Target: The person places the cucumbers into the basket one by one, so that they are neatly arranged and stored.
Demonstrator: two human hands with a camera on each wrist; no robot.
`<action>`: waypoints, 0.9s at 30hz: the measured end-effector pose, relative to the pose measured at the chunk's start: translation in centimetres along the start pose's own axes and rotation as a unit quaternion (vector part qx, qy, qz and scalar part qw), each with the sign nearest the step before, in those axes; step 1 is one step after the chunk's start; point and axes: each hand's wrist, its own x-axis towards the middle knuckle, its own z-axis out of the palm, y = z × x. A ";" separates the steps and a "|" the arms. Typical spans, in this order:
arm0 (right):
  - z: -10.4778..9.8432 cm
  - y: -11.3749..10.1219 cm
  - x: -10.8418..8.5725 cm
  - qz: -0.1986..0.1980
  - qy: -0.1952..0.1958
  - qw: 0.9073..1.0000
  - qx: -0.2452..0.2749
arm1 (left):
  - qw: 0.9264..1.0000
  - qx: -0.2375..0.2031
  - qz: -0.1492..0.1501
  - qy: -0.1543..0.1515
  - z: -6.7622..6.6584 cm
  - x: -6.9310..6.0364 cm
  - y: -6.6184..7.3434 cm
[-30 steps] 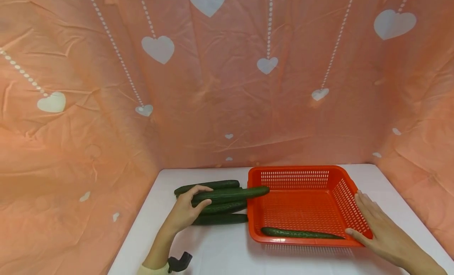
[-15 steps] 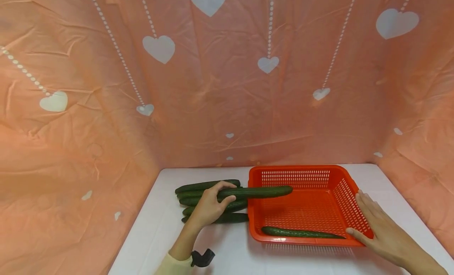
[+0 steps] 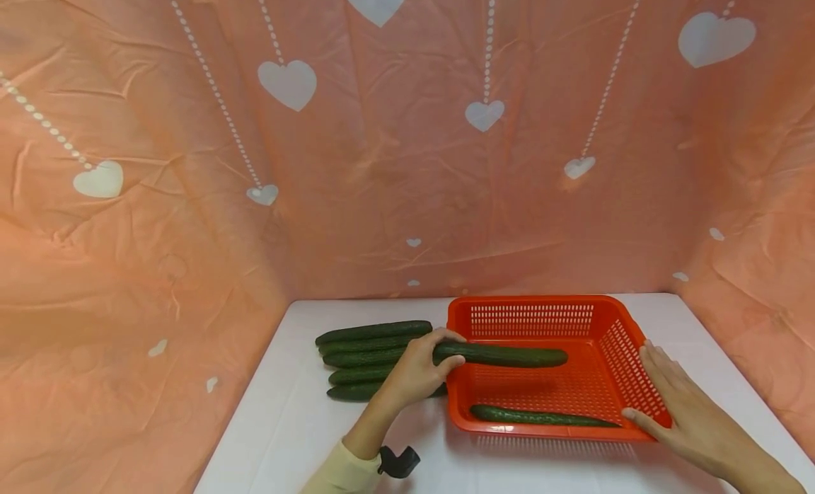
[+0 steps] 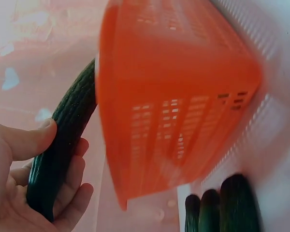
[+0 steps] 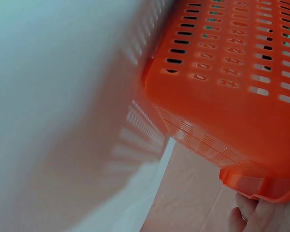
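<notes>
My left hand (image 3: 417, 370) holds a dark green cucumber (image 3: 509, 355) near its left end. The thumb and fingers curl round it, as the left wrist view also shows. The cucumber's free end points right, over the inside of the red plastic basket (image 3: 455, 409). Another cucumber (image 3: 541, 416) lies in that basket along its front wall. My right hand (image 3: 684, 416) rests against the basket's right rim with straight fingers, its thumb at the front right corner. In the right wrist view only some fingers (image 5: 249, 212) show beside the rim.
Left of the basket several cucumbers (image 3: 363, 333) lie side by side on the white table (image 3: 267, 423), partly behind my left arm. An orange cloth (image 3: 382, 197) with pale hearts hangs behind and at both sides. A black band (image 3: 397, 462) sits on my left wrist.
My left hand has moved right with its cucumber, from above the row of cucumbers to the basket's left rim. The cucumber now reaches farther over the basket. My right hand has stayed put.
</notes>
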 end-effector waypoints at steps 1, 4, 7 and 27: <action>0.0 0.0 0.0 0.000 0.001 1.000 -0.001 | 1.000 0.002 0.002 -0.004 0.3 0.2 0.1; 0.0 0.2 0.0 -0.006 0.009 1.000 -0.003 | 1.000 0.010 0.006 -0.015 1.2 0.7 0.5; 0.0 0.3 0.0 -0.010 0.017 1.000 -0.005 | 1.000 0.016 -0.001 -0.026 2.2 1.3 0.8; 0.0 0.3 0.0 -0.008 0.011 1.000 0.000 | 0.995 0.070 0.010 -0.068 6.5 3.1 1.9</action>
